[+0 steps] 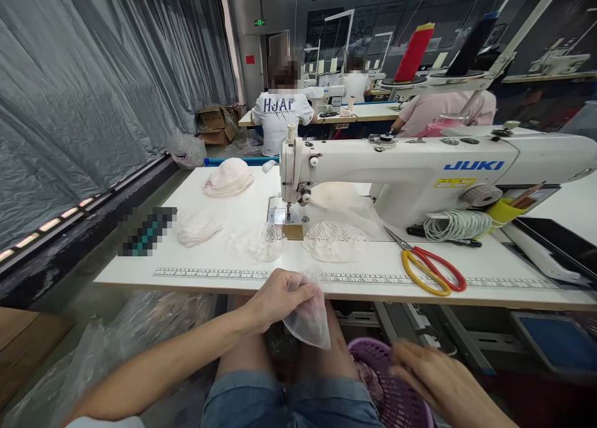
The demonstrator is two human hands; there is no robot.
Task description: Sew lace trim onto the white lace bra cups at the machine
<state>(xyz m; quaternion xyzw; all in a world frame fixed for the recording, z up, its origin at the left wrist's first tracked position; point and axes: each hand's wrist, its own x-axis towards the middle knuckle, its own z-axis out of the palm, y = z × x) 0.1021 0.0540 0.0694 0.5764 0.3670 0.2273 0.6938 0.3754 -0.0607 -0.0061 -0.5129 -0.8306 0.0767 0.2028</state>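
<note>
Dangling below the pinching left hand (280, 297), a sheer fabric piece (310, 325); right hand (431, 372) spread over purple basket (401, 409).

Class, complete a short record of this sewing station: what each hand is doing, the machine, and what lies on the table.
Left hand: pinches a sheer pale fabric piece above the lap
Right hand: open, at the rim of a purple basket
Machine: white JUKI sewing machine on the table
On table: red-and-yellow scissors, white mesh pieces, coiled cord
</note>
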